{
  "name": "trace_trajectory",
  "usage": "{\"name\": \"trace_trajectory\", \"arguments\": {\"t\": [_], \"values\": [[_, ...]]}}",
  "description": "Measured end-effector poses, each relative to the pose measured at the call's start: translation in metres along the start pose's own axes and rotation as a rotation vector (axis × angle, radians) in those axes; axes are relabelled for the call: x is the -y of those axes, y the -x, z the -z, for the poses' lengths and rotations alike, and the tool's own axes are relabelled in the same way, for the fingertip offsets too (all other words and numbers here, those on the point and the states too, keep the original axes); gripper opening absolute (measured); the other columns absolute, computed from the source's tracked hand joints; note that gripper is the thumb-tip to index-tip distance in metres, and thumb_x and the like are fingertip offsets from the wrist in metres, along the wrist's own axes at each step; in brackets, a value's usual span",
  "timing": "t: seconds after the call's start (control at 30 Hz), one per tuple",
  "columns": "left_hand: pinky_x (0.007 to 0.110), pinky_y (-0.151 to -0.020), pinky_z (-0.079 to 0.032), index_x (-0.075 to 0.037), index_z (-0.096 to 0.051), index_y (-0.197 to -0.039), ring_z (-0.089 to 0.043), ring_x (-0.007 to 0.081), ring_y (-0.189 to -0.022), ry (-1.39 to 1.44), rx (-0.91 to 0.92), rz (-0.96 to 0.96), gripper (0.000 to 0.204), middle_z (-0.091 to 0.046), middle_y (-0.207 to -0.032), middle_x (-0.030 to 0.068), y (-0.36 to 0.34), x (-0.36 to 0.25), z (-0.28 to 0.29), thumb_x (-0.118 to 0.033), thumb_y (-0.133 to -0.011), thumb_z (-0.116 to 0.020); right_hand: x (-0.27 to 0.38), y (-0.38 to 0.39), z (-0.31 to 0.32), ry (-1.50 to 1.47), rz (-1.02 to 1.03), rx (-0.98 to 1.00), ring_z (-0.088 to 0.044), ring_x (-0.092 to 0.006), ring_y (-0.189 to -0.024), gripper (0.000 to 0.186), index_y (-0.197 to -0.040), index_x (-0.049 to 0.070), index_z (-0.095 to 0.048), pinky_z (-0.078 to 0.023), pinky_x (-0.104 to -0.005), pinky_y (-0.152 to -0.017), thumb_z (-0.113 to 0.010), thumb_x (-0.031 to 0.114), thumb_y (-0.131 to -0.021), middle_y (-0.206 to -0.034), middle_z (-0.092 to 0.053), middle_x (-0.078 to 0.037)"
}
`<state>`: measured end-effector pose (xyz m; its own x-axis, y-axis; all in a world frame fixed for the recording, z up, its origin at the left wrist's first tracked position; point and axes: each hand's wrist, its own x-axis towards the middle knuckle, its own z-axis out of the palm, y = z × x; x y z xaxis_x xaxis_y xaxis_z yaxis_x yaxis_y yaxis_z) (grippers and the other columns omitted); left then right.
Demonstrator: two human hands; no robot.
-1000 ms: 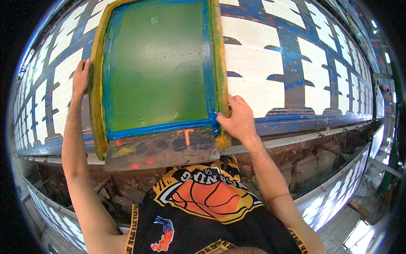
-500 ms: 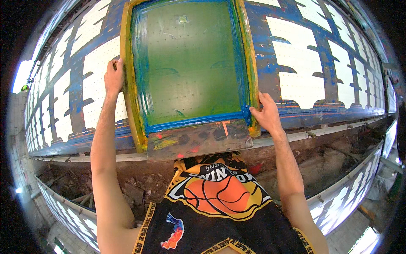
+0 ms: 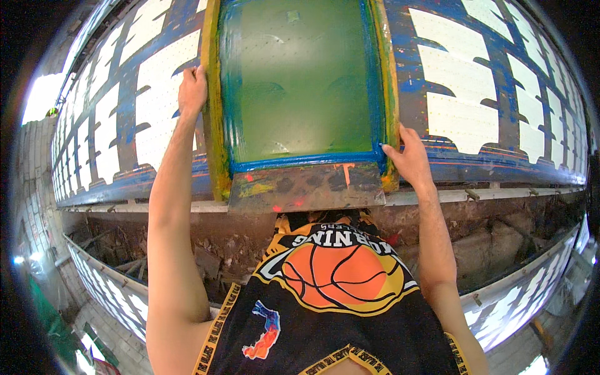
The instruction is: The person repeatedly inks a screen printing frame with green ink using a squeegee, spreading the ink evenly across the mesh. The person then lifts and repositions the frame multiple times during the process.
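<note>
A screen-printing frame [image 3: 214, 134] with yellow-green stained sides lies in front of me on the long printing table. Its green mesh [image 3: 306, 106] is bordered with blue ink, and dark curved shapes show faintly through it. At the frame's left side, my left hand [image 3: 192, 90] has its fingers curled against the outer edge. My right hand [image 3: 411, 156] grips the right side close to the near corner, thumb on top at the blue border. A flat, paint-spotted board [image 3: 306, 189] juts from the frame's near end toward my body.
White cut fabric pieces [image 3: 462, 94] lie in rows on the dark, blue-stained table [image 3: 509, 165] to both sides. A metal rail [image 3: 437, 196] with small stops runs along the near edge. Behind a debris-strewn gap [image 3: 494, 244] another table [image 3: 115, 297] holds more white pieces.
The whole scene has shifted right and up in the picture, frame, table and hands together. Both hands keep their places on the frame's sides.
</note>
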<state>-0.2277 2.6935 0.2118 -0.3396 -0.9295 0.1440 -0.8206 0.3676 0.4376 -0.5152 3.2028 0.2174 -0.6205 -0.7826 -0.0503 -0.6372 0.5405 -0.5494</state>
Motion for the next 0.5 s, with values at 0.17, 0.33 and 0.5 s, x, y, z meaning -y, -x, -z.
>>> {"name": "trace_trajectory", "arguments": {"t": [0.17, 0.33, 0.5], "values": [[0.054, -0.102, -0.052, -0.004, -0.063, -0.134, -0.069, 0.0465, -0.120, -0.006, 0.048, 0.031, 0.060, -0.074, -0.125, 0.0265, -0.001, 0.001, -0.007, -0.055, -0.109, -0.045, 0.060, 0.025, 0.004, 0.184, 0.219, -0.164, -0.063, -0.0414, -0.128, 0.069, -0.147, 0.002, -0.060, -0.052, -0.0480, -0.108, -0.086, 0.030, -0.089, -0.139, -0.064, -0.021], [0.055, -0.103, -0.053, -0.005, -0.063, -0.135, -0.070, 0.0446, -0.121, 0.016, 0.066, 0.032, 0.062, -0.074, -0.126, 0.0263, -0.003, 0.005, -0.007, -0.058, -0.109, -0.045, 0.151, 0.068, -0.026, 0.009, 0.572, 0.292, -0.067, -0.0374, -0.124, 0.058, -0.139, 0.007, -0.067, -0.056, -0.0462, -0.104, -0.086, 0.020, -0.086, -0.138, -0.067, -0.018], [0.059, -0.098, -0.054, 0.003, -0.069, -0.117, -0.068, 0.0545, -0.109, 0.140, -0.092, -0.038, 0.053, -0.073, -0.110, 0.0335, 0.001, 0.006, -0.012, -0.045, -0.110, -0.047, 0.191, 0.073, -0.045, 0.164, 0.514, 0.430, -0.066, -0.0374, -0.126, 0.061, -0.139, 0.007, -0.066, -0.056, -0.0452, -0.105, -0.079, 0.006, -0.080, -0.138, -0.067, -0.018]]}}
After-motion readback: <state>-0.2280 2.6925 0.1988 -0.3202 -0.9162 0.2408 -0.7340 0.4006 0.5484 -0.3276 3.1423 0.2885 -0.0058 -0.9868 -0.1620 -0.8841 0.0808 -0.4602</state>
